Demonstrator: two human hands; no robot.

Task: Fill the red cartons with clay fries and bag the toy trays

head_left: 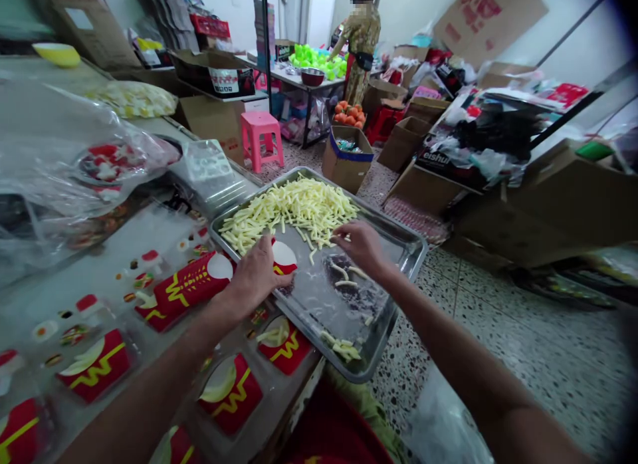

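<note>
In my left hand [256, 271] is a red french fry box [285, 258] with a white inside, held over the near left rim of a metal tray [419, 251]. My right hand [366, 248] is closed in a pinch at the right edge of a heap of pale yellow fries [299, 205]. A pale bit shows at its fingertips, mostly hidden by them. A few loose fries [346, 278] and a small clump [341, 348] lie nearer in the tray. Left of my left hand is a stack of nested red fry boxes [182, 288].
Clear plastic packs with filled red fry boxes [97, 365] and small toy foods cover the table. A plastic bag [64, 145] lies at the left. Beyond are a pink stool [262, 138], cartons [347, 158] on the floor and a person [363, 45] at another table.
</note>
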